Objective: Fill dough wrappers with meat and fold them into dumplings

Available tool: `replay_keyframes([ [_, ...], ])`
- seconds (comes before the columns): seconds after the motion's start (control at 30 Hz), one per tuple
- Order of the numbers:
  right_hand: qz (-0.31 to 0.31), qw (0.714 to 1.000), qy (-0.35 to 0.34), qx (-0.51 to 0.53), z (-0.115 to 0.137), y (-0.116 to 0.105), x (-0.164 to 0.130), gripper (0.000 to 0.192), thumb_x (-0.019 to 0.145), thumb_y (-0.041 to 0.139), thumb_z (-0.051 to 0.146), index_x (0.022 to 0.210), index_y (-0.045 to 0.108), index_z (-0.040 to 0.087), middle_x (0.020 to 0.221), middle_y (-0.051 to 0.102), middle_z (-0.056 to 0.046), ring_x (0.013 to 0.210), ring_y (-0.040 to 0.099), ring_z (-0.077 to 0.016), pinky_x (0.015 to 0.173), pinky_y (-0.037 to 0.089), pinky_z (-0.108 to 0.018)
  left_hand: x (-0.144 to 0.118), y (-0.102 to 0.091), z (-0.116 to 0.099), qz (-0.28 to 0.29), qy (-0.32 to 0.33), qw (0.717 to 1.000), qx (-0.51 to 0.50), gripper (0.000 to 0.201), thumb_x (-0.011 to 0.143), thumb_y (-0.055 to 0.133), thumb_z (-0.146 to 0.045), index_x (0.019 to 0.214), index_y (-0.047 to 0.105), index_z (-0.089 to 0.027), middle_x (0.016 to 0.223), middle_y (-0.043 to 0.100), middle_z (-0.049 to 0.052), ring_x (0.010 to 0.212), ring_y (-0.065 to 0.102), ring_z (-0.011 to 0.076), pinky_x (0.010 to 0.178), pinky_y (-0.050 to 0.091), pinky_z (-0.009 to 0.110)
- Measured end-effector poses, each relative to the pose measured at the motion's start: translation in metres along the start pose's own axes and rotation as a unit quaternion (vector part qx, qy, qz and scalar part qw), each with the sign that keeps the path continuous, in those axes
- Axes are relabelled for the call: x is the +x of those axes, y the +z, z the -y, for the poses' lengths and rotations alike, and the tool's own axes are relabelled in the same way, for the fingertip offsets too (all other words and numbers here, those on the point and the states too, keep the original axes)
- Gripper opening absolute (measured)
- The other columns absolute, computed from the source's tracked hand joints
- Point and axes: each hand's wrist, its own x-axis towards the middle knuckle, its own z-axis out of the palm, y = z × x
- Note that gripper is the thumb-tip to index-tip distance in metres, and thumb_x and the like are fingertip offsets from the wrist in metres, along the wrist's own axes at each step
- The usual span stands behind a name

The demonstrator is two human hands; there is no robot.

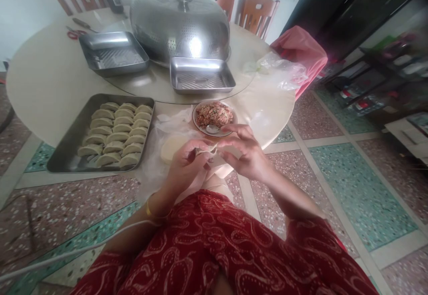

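Between my two hands is a dumpling (211, 150), pale and folded, its edge pinched by the fingertips. My left hand (189, 163) grips its left end, thumb and fingers closed. My right hand (245, 154) pinches the right end with thumb and index finger. Most of the dumpling is hidden behind the fingers. Just beyond my hands stands a bowl of minced filling (213, 112), with a spoon (212, 129) resting in it. A stack of round wrappers (172, 148) lies on plastic beside my left hand. To the left, a dark tray (67, 152) carries rows of folded dumplings (115, 130).
On the round table (43, 76) stand a large domed steel lid (160, 23) and two metal trays, one left (113, 59) and one centre (202, 79). Red-handled scissors (74, 33) lie at back left. A clear plastic bag (284, 70) sits at right. A white cable (87, 250) crosses my left forearm.
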Motion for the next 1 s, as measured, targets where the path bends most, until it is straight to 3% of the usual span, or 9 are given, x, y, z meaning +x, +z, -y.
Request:
replay_keyframes([
  [0.23, -0.016, 0.999, -0.036, -0.015, -0.004, 0.006, -0.004, 0.022, 0.084, 0.064, 0.010, 0.094, 0.064, 0.029, 0.129, 0.057, 0.000, 0.126, 0.052, -0.0269, 0.099, 0.051, -0.054, 0.000, -0.003, 0.004, -0.014, 0.010, 1.000, 0.011, 0.010, 0.073, 0.071, -0.021, 0.076, 0.062, -0.017, 0.099, 0.070, 0.003, 0.062, 0.062, 0.0078, 0.051, 0.052, 0.019],
  [0.5, -0.048, 0.997, -0.046, -0.045, -0.002, 0.011, -0.004, 0.020, 0.086, 0.065, 0.014, 0.102, 0.061, 0.027, 0.131, 0.056, -0.004, 0.126, 0.051, -0.0273, 0.098, 0.051, -0.052, -0.001, 0.002, -0.001, -0.024, 0.006, 1.000, 0.003, 0.012, 0.071, 0.071, -0.022, 0.074, 0.061, -0.017, 0.094, 0.070, 0.001, 0.054, 0.060, 0.0057, 0.048, 0.051, 0.017],
  [0.8, -0.032, 0.996, -0.088, -0.008, -0.002, 0.011, -0.005, 0.019, 0.085, 0.069, 0.014, 0.094, 0.062, 0.029, 0.133, 0.056, -0.002, 0.124, 0.055, -0.0269, 0.099, 0.052, -0.052, 0.000, 0.000, 0.003, -0.011, 0.010, 1.000, 0.009, 0.009, 0.074, 0.069, -0.022, 0.076, 0.062, -0.017, 0.099, 0.070, 0.002, 0.062, 0.064, 0.0078, 0.053, 0.053, 0.019],
  [0.93, -0.060, 0.997, -0.047, 0.028, -0.004, 0.003, 0.001, 0.021, 0.085, 0.067, 0.014, 0.099, 0.062, 0.029, 0.125, 0.059, -0.001, 0.119, 0.056, -0.0258, 0.099, 0.051, -0.054, -0.002, 0.004, -0.001, -0.023, 0.003, 1.000, -0.003, 0.010, 0.072, 0.070, -0.021, 0.073, 0.061, -0.016, 0.094, 0.069, 0.001, 0.060, 0.063, 0.0068, 0.051, 0.051, 0.017],
  [1.0, -0.038, 0.999, -0.008, 0.030, -0.005, 0.000, 0.004, 0.023, 0.084, 0.067, 0.013, 0.101, 0.064, 0.029, 0.125, 0.060, -0.002, 0.122, 0.055, -0.0269, 0.102, 0.048, -0.057, -0.001, 0.004, -0.002, -0.019, 0.003, 1.000, -0.003, 0.010, 0.072, 0.070, -0.021, 0.073, 0.062, -0.016, 0.093, 0.069, 0.001, 0.062, 0.063, 0.0072, 0.050, 0.052, 0.017],
])
